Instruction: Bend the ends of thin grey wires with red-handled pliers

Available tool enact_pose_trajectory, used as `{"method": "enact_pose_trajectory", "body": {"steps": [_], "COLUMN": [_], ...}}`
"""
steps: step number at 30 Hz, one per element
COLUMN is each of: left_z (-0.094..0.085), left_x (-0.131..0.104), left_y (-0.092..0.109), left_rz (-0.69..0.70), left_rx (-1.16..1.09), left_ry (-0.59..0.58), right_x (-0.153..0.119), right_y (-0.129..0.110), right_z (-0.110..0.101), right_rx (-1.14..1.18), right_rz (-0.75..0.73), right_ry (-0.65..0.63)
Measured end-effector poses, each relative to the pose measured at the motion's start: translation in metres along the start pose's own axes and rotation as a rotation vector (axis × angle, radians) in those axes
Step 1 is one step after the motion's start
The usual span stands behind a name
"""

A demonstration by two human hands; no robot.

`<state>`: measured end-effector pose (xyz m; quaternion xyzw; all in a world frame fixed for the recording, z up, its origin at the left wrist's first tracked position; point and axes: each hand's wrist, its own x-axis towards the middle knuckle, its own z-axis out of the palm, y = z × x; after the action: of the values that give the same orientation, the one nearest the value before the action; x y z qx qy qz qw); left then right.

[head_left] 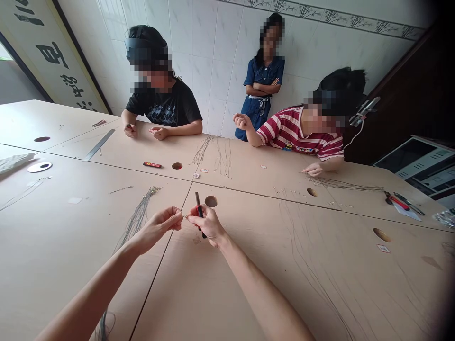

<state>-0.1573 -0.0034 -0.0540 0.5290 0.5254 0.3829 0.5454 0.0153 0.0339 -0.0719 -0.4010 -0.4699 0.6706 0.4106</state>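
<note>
My left hand [165,223] is closed in a pinch, its fingertips meeting those of my right hand at a tiny metallic piece [185,217] too small to make out. A black and red hand tool [199,211] lies across the palm side of my right hand [209,226], with its dark tip pointing away from me. Below and behind my left hand, a bundle of thin dark cords [137,219] with small metal ends runs down the tabletop. A round hole [211,201] in the table is just beyond my right hand.
Across the table [227,293] sit a person in black [165,106] and a person in stripes [302,132]; another person [265,78] stands by the wall. More cords [305,265] lie at right, pliers [398,201] at far right, a red marker [152,165] and metal ruler [99,144] at left.
</note>
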Motion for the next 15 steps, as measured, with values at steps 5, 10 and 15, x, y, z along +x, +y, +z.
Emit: {"method": "enact_pose_trajectory", "body": {"steps": [5,10,15], "left_z": [0.0027,0.0035,0.0049], "left_x": [-0.0004,-0.0003,0.0008], "left_y": [0.0021,0.0020,0.0014], "left_rz": [-0.006,-0.008,-0.020], "left_rx": [-0.002,-0.003,-0.017], "left_ry": [-0.007,-0.027,-0.035], "right_x": [-0.0006,-0.0034,-0.0019], "right_y": [-0.0001,0.0004,0.0037], "right_z": [-0.0032,-0.0062,-0.0089], "right_rx": [-0.003,-0.012,-0.025], "right_rz": [0.001,0.049,0.032], "right_ry": [-0.001,-0.036,-0.014]}}
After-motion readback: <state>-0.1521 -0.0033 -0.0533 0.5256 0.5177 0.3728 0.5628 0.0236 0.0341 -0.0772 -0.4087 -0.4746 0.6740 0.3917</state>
